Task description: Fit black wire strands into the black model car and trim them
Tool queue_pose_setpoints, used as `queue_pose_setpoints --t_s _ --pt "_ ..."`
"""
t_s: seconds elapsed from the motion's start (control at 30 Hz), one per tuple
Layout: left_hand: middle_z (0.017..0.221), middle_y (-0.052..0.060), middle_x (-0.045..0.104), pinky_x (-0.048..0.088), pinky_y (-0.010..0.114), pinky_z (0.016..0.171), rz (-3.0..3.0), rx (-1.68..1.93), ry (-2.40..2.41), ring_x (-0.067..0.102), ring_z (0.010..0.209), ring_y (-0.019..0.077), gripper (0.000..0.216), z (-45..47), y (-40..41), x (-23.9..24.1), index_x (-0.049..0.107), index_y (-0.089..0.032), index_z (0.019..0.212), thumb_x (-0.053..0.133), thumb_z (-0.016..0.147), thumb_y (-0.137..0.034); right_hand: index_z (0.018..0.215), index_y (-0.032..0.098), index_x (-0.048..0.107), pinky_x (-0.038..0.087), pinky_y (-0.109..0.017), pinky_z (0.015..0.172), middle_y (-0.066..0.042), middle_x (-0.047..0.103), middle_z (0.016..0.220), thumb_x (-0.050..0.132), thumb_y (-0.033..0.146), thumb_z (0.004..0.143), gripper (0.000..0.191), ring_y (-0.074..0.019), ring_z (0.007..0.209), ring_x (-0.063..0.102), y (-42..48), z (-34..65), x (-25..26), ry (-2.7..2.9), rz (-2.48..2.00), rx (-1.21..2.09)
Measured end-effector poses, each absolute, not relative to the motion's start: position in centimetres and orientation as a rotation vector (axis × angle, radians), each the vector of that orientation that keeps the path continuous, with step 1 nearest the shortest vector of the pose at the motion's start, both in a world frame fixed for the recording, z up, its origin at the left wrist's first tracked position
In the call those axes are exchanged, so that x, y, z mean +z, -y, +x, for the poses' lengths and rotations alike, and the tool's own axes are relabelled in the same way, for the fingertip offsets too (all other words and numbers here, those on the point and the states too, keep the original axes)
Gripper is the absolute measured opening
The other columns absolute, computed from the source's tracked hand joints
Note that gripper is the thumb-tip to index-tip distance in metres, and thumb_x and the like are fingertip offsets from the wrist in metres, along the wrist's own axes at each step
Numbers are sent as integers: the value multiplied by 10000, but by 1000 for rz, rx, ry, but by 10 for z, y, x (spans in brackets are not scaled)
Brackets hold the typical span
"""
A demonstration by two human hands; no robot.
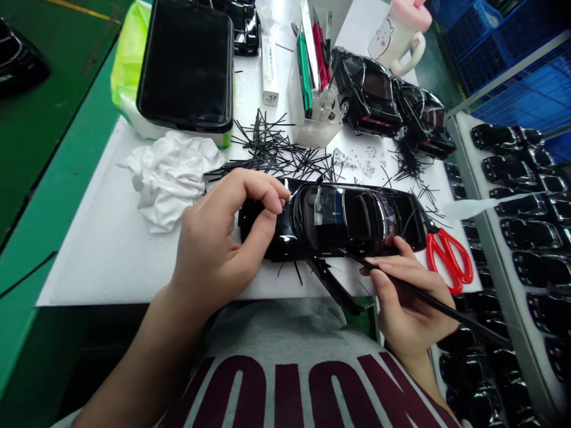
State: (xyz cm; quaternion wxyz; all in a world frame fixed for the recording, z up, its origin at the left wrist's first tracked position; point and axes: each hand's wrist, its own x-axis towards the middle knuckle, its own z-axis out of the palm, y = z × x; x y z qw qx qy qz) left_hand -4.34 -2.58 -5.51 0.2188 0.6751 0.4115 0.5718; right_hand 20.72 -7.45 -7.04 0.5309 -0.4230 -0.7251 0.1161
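Note:
A glossy black model car [352, 214] lies lengthwise on the white work surface, with one side door [334, 285] swung out towards me. My left hand [232, 232] is over one end of the car, its fingers curled and thumb and forefinger brought together; whatever may be between them is too small or hidden to make out. My right hand [410, 291] grips a slim black tapered tool [428, 303], held like a pen. Its thin tip meets the car's near side by the open door. One right fingertip rests against the car's body.
Loose black strips [276, 145] are strewn behind the car. Around it are a crumpled white cloth [172, 175], a black tablet [187, 65], a tool holder [314, 128], red-handled scissors [448, 258], more model cars [370, 89] and a mug [397, 38]. Racked cars [530, 232] stand right.

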Motion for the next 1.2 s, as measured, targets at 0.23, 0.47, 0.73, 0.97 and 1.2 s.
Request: queue_pose_setpoints --t_s 0.23,0.47,0.73,0.97,1.2 --pt "939 14 671 592 416 852 1866 1579 -1116 680 962 174 242 -45 26 -56 599 -222 919 549 913 14 972 187 715 514 -580 1100 1 775 849 730 8 794 253 -188 782 755 73 206 -72 1725 -1033 260" --pt "939 15 675 574 413 868 1840 1579 -1139 686 957 181 212 -43 27 -56 595 -237 897 588 900 -25 945 205 708 514 -543 1096 22 749 828 720 16 820 228 -170 772 732 74 203 -62 1735 -1109 299" --pt "952 20 690 569 421 871 1854 1552 -1149 683 974 208 220 -43 28 -56 599 -263 911 583 906 -43 909 230 674 521 -375 814 12 695 847 698 80 884 153 -174 830 651 76 197 -37 1835 -1307 340" --pt "943 31 692 564 401 863 1861 1539 -1149 693 981 215 204 -43 27 -56 593 -255 912 577 910 -52 901 223 668 493 -302 755 6 679 879 678 92 916 133 -153 872 624 75 196 -30 1851 -1379 444" --pt "934 23 698 581 436 836 1872 1526 -1164 699 963 234 207 -44 26 -56 593 -273 907 580 914 -67 902 219 666 516 -303 679 0 658 835 701 87 886 138 -160 792 626 74 195 -33 1706 -1322 461"
